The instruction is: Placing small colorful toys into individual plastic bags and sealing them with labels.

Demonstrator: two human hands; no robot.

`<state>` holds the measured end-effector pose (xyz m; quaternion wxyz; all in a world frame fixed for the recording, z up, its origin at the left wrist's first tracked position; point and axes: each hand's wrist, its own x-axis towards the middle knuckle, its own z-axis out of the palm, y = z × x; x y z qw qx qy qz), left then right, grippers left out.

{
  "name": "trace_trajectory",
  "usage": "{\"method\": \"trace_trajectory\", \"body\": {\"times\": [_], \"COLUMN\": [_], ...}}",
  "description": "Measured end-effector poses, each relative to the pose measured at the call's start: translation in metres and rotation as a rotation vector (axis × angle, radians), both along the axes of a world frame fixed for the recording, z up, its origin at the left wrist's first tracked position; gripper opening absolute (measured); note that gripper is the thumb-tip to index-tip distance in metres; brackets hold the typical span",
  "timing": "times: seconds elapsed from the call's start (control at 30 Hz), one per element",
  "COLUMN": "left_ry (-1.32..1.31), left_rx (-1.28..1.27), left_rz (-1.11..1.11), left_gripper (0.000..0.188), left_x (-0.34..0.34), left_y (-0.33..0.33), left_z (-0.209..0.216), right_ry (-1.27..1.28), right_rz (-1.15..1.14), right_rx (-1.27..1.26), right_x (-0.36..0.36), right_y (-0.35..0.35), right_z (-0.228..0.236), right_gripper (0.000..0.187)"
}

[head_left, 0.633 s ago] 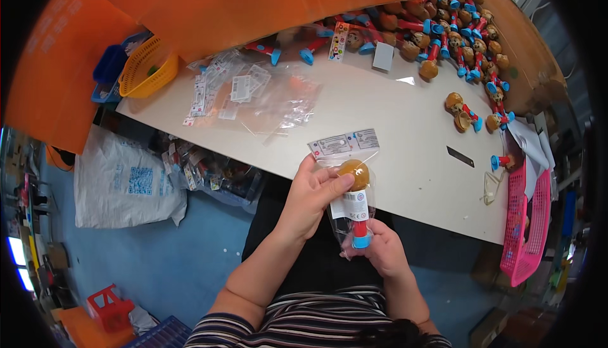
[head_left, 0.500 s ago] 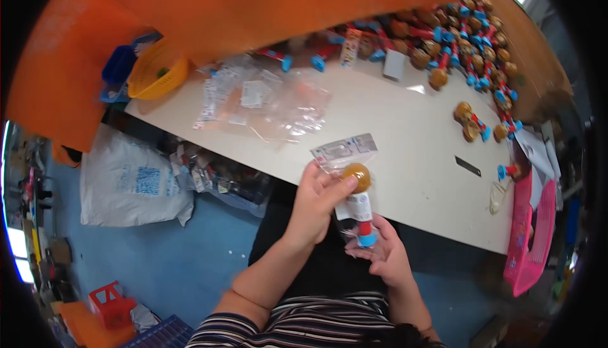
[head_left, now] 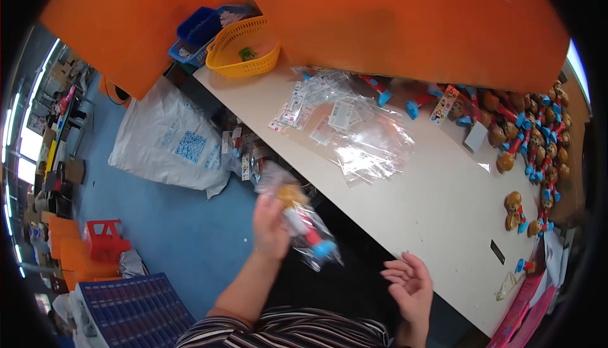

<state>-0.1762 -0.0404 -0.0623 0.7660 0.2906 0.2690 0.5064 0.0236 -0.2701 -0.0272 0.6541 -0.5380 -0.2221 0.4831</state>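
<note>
Pale counter (head_left: 437,234) slants across the view above a blue floor (head_left: 164,221), with clear plastic bags (head_left: 373,142) spread toward its left and brown-headed toys (head_left: 538,139) heaped at its far right. Your left hand (head_left: 271,227) grasps the bagged toy (head_left: 304,226), fingers closed on the bag beside the brown head. You have that toy tilted in front of the counter's near edge, blue end toward the lower right, somewhat blurred. Your right hand (head_left: 411,288) is released, fingers loosely bent, near that edge. A yellow basket (head_left: 225,63) stands at the left end.
</note>
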Motion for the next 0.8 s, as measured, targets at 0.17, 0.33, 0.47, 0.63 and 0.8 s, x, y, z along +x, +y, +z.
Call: {"method": "trace_trajectory", "body": {"times": [0.17, 0.33, 0.47, 0.63, 0.8], "left_ry": [0.28, 0.061, 0.048, 0.552, 0.903], "left_rx": [-0.104, -0.203, 0.201, 0.34, 1.026], "left_rz": [0.365, 0.422, 0.258, 0.861, 0.032], "left_gripper": [0.032, 0.032, 0.047, 0.046, 0.043], "left_x": [-0.063, -0.003, -0.058, 0.03, 0.108], "left_y": [0.117, 0.3, 0.366, 0.175, 0.07], "left_z": [-0.105, -0.131, -0.16, -0.058, 0.034], "right_ry": [-0.066, -0.126, -0.071, -0.027, 0.155], "right_rz": [-0.192, -0.099, -0.109, -0.275, -0.037], "right_rx": [-0.072, -0.186, -0.097, -0.057, 0.003], "right_x": [0.031, 0.029, 0.027, 0.036, 0.052], "right_y": [0.001, 0.021, 0.019, -0.002, 0.011], "right_z": [-0.005, 0.011, 0.0, -0.01, -0.003], "right_gripper": [0.025, 0.022, 0.023, 0.022, 0.022]}}
